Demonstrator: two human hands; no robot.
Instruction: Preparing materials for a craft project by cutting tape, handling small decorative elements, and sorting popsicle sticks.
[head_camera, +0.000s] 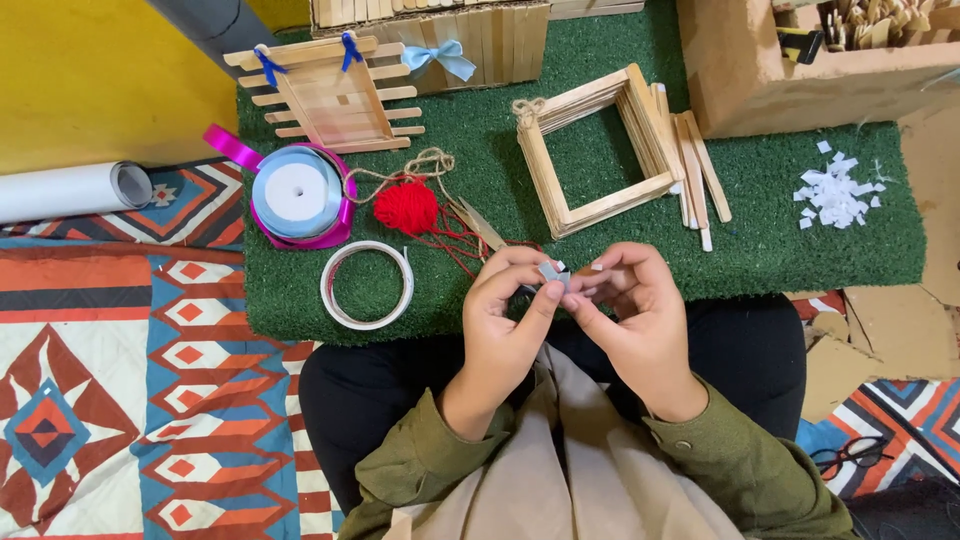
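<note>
Together, left hand (500, 325) and right hand (635, 320) pinch a paper scrap (552, 271); cardboard box (760, 80) holds sticks.

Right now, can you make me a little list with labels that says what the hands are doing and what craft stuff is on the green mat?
left hand: pinches a small pale scrap at the fingertips
right hand: fingertips meet the same scrap
green mat: holds the craft things
square stick frame: past the hands, middle of the mat
loose sticks: right beside the frame
red yarn ball: left of the frame
tape ring: near the mat's front edge
blue ribbon spool: left of the yarn
white paper bits: right side of the mat
</note>
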